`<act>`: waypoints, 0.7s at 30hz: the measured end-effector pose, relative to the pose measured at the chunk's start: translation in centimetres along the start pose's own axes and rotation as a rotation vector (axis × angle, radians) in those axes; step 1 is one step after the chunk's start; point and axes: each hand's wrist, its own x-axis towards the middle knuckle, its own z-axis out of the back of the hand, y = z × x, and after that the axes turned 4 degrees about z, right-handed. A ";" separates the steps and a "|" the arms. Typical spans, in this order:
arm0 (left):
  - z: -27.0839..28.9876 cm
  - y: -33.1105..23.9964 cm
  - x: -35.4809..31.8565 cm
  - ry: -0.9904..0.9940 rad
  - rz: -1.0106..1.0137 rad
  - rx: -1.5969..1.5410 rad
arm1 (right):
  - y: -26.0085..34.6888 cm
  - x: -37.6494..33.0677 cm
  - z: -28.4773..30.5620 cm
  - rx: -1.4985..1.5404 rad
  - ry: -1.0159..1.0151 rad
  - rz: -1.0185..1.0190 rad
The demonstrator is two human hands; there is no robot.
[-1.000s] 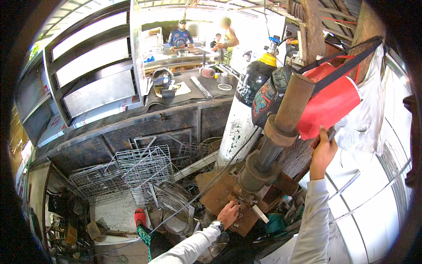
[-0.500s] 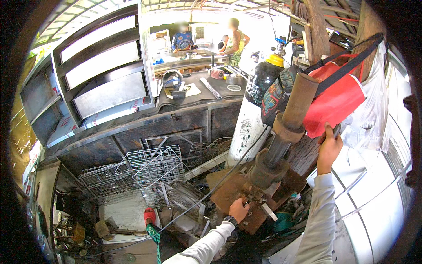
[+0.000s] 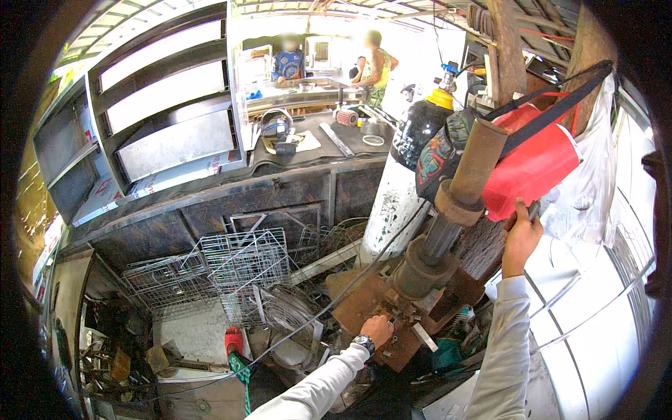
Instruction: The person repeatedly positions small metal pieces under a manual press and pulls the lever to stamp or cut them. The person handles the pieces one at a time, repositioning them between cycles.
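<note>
Left hand (image 3: 378,330): low over the rusty plate (image 3: 357,308) at the foot of the column, fingers bent and pointing down. Fingertips hidden, so can't tell if they're pinching anything or just touching. Small metal bits (image 3: 396,337) lie on the plate right beside it; a pale bar (image 3: 424,337) sticks out at the plate's right side.

Right hand (image 3: 521,241): raised, right of the column, fingers curled around a grey bar (image 3: 535,210); only its end shows. Hand is just below the red sheet (image 3: 535,164).

Rusty column (image 3: 477,157): leans up and right from the plate, thick collars along it, standing between the two hands. Patterned bag (image 3: 437,157) just left of its upper part, white gas cylinder (image 3: 388,210) with yellow collar behind. Wire racks (image 3: 248,262) are piled further left.
</note>
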 end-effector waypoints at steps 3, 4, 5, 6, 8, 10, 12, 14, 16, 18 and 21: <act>0.9 0.5 0.0 0.142 -0.060 0.121 | 0.2 -0.2 -0.1 0.028 0.002 -0.015; 0.6 0.8 -0.1 0.112 -0.065 0.127 | 0.2 -0.2 -0.2 0.039 0.007 -0.005; 0.4 1.0 -0.3 0.083 -0.069 0.133 | 0.1 -0.3 -0.3 0.046 0.006 -0.014; 0.1 1.2 -0.4 0.053 -0.073 0.140 | -0.2 -0.5 -0.4 0.053 0.006 -0.023; 0.2 -0.2 -1.3 0.087 -0.075 0.086 | -0.3 -0.1 -0.1 0.029 0.012 -0.014; 1.0 -2.4 -3.8 0.157 -0.157 0.028 | -0.5 0.1 0.6 -0.024 0.030 -0.001; -2.0 -1.0 -5.6 0.071 -0.149 -0.019 | -0.2 -0.4 -0.1 0.033 0.040 -0.010; -2.6 -1.3 -6.9 0.095 -0.195 -0.097 | -0.3 0.0 0.4 0.083 0.012 0.039; -3.5 0.7 -5.6 0.159 -0.272 -0.073 | -0.8 0.4 -0.1 0.122 0.038 0.066; -2.1 -1.7 -5.5 0.181 -0.181 -0.119 | -2.6 1.0 1.2 0.106 0.079 0.135; -1.7 -0.4 -1.3 -0.071 -0.227 -0.088 | -0.7 -0.2 -0.2 0.032 0.033 0.048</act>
